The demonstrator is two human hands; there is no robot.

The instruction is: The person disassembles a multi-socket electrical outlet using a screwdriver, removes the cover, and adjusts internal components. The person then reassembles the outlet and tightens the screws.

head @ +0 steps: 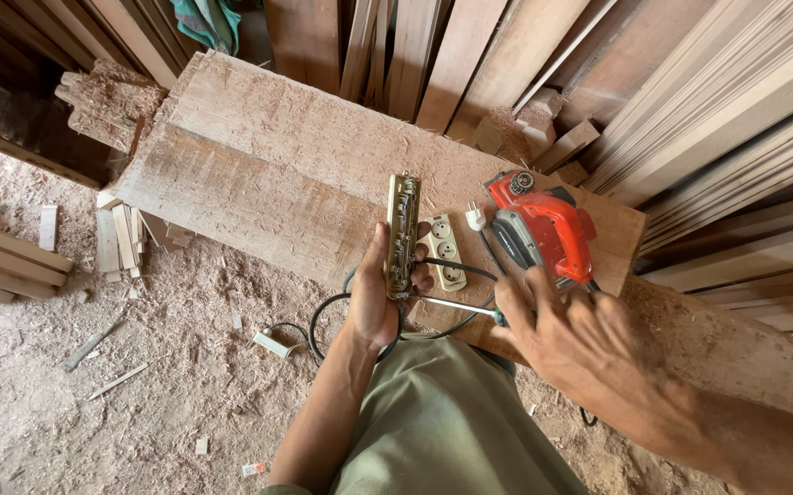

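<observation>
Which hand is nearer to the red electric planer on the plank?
Right. The right hand sits just below the red electric planer, its fingers almost at the planer's near end. The left hand is farther off to the left, gripping a brass-coloured bar.

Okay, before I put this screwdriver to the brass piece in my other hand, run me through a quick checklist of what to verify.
1. Left hand grips the brass plate firmly: ok, fingers wrap round its lower end.
2. Right hand has the screwdriver: ok, shaft points toward the plate.
3. Tip seated on a screw: cannot tell, the tip sits by the left fingers.
4. Red electric planer unplugged: ok, its white plug lies loose on the plank.
5. Black cable clear of the hands: not ok, it loops beneath them.
6. Power strip out of the way: not ok, close beside the plate.
</observation>
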